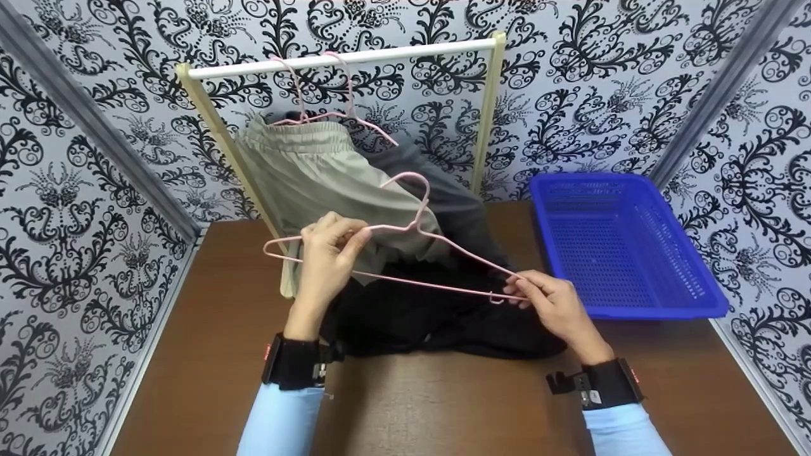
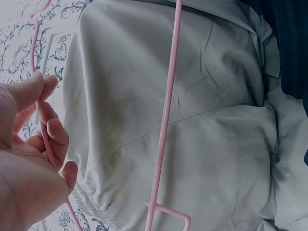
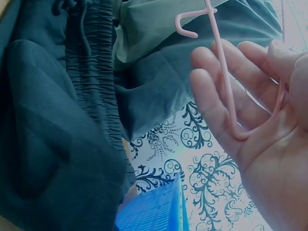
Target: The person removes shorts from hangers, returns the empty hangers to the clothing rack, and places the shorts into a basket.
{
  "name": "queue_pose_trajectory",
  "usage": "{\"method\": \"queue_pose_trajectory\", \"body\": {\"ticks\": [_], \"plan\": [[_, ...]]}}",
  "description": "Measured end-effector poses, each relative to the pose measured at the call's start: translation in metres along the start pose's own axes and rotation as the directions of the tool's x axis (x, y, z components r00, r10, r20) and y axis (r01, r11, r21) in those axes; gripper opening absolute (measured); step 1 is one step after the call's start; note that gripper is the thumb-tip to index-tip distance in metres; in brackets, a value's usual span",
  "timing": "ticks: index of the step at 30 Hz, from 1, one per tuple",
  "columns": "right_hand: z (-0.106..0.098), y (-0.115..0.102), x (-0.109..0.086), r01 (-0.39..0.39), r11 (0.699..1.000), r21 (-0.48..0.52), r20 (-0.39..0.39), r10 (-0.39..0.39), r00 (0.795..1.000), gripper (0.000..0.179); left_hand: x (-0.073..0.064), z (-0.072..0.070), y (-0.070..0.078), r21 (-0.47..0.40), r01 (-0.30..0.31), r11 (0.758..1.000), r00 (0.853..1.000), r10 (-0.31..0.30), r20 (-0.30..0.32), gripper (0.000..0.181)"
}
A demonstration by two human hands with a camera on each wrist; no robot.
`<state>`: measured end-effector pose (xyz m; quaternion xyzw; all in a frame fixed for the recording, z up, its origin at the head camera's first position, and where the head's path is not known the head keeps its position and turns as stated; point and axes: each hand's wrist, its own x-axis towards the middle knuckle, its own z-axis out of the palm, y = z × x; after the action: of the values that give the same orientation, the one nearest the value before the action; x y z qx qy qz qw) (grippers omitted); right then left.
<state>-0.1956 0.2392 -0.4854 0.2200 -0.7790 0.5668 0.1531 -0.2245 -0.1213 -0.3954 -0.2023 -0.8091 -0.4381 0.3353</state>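
Note:
A pink clothes hanger (image 1: 413,225) is held up over the table, its hook pointing upward. My left hand (image 1: 329,250) pinches its left shoulder between thumb and fingers; the left wrist view shows the pink wire (image 2: 166,110) of its lower bar beside that hand. The hanger's right end is in my right hand (image 1: 557,305). In the right wrist view its rounded end (image 3: 240,134) lies across the palm, with the thumb over the wire. Below, a black garment (image 1: 437,323) lies spread on the table; a dark gathered waistband (image 3: 96,86) with a drawstring shows in the right wrist view.
Behind stands a wooden rack with a white rail (image 1: 393,56). From it, on pink hangers, hang beige elastic-waist bottoms (image 1: 304,164) and a dark grey garment (image 1: 456,202). A blue plastic basket (image 1: 652,313) stands at the right on the brown table (image 1: 209,354). Patterned walls enclose the table.

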Motion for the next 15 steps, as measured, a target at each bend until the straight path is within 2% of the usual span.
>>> {"method": "queue_pose_trajectory", "body": {"ticks": [7, 11, 15], "plan": [[-0.009, -0.004, 0.002, 0.045, 0.997, -0.067, -0.11, -0.052, 0.993, 0.019, 0.001, 0.0, 0.003, -0.011, -0.013, 1.0, 1.0, 0.013, 0.006, 0.01], [-0.013, -0.005, 0.003, 0.061, 0.992, -0.114, -0.152, -0.078, 0.985, 0.019, 0.002, 0.0, 0.006, -0.029, -0.067, 0.997, 0.998, 0.066, -0.018, 0.02], [-0.015, -0.005, 0.003, 0.029, 0.992, -0.121, -0.184, -0.051, 0.982, 0.02, 0.003, 0.002, 0.007, -0.001, -0.136, 0.991, 0.989, 0.136, -0.058, 0.028]]}}
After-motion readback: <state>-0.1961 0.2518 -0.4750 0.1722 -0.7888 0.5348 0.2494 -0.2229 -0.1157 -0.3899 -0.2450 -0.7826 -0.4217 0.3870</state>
